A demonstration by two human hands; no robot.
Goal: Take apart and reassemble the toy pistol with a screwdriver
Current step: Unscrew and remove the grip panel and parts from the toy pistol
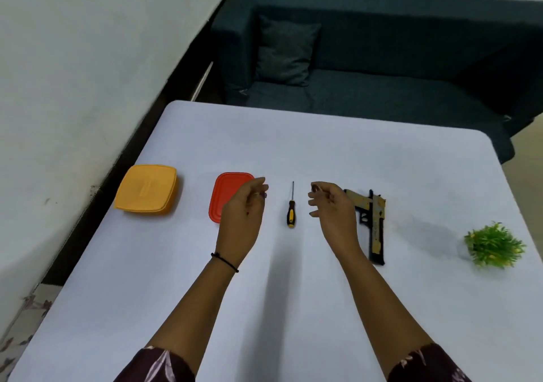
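White table (293, 135) bears a black-and-tan toy pistol (371, 223), fully assembled.

Quick tally of what you've got: one bench (293, 146), and on it one toy pistol (376, 229), one screwdriver (291, 211), and two lidded plastic boxes, one a yellow box (147, 189) and one a red box (227, 190). There's also one little green plant (493, 245), so that's five loose items. You've got two hands in view, your left hand (244, 208) and right hand (332, 208), plus one black wrist band (224, 261). Behind the bench there's one dark sofa (382, 87) with one cushion (286, 54).
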